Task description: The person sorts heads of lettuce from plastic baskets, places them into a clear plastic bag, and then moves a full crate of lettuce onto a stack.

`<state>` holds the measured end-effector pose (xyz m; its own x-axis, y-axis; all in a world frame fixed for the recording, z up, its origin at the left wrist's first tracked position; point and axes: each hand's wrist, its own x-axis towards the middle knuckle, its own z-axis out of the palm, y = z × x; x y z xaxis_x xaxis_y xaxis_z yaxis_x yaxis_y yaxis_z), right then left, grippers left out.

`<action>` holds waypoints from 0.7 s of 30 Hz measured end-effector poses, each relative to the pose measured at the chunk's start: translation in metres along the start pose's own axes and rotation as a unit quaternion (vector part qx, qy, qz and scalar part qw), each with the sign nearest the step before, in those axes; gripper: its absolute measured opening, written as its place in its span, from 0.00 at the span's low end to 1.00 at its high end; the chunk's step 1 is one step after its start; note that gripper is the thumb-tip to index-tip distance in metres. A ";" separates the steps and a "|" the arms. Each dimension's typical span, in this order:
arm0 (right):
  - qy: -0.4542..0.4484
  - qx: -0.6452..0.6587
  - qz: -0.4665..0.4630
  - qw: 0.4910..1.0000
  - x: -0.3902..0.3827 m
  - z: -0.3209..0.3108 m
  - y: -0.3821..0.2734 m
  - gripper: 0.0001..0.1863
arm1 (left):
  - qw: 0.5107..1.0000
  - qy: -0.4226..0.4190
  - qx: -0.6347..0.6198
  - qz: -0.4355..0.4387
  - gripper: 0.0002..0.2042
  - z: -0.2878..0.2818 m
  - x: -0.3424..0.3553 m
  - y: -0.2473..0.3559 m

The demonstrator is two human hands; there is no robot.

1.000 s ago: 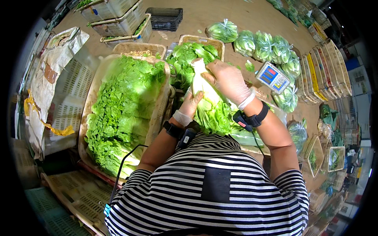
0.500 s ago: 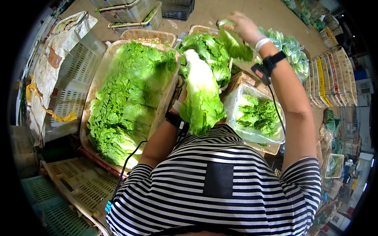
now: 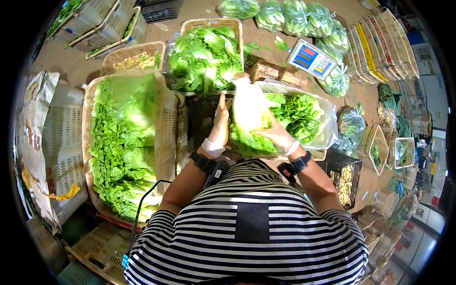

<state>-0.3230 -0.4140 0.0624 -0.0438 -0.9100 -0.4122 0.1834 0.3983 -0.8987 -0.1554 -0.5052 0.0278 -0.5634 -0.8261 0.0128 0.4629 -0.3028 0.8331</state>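
Observation:
A pale-based head of lettuce [image 3: 250, 107] stands nearly upright in front of my chest, its white base toward the far side. My right hand [image 3: 279, 134] grips its right side. Just left of it, my left hand [image 3: 219, 127] is held with its fingers stretched out and its palm facing the lettuce; whether it touches is hard to see. To the right, partly behind the held head, a crate lined with clear plastic [image 3: 327, 114] holds more lettuce. On the left, a long crate [image 3: 90, 156] is filled with lettuce heads.
Beyond my hands stands a crate of loose leaves [image 3: 211, 22]. A digital scale [image 3: 311, 59] is at the far right, near several bagged greens [image 3: 294, 19]. A black crate [image 3: 343, 180] sits right of my arm. Stacked crates [image 3: 102, 28] stand far left.
My right hand has come down from the far right, where it held a leaf, onto the lettuce head. My left hand has opened beside the head. The view has shifted.

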 end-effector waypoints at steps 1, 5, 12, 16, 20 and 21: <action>0.042 -0.053 -0.008 0.998 -0.009 -0.028 0.007 0.48 | 0.997 0.064 0.014 -0.046 0.39 -0.001 0.007 -0.026; 0.202 -0.351 -0.074 0.911 -0.035 -0.130 0.014 0.50 | 0.936 0.215 0.077 -0.269 0.49 0.014 0.031 -0.108; 0.144 -0.790 -0.045 0.594 0.014 -0.171 -0.009 0.51 | 0.869 0.233 0.022 -0.436 0.28 -0.076 0.080 -0.254; 0.132 -0.833 -0.077 0.532 0.047 -0.177 0.029 0.41 | 0.936 0.286 0.105 -0.174 0.15 -0.058 0.098 -0.212; 0.135 -0.842 -0.067 0.517 0.065 -0.185 0.083 0.37 | 0.954 0.233 0.173 -0.076 0.08 0.009 0.104 -0.150; 0.139 -0.834 -0.065 0.530 0.067 -0.183 0.087 0.37 | 0.950 0.190 0.232 -0.083 0.08 0.027 0.098 -0.134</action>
<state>-0.4898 -0.4192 -0.0705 -0.1357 -0.9824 -0.1284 -0.9520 0.0935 0.2914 -0.2910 -0.5329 -0.0677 -0.2732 -0.9238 -0.2682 -0.0120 -0.2755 0.9612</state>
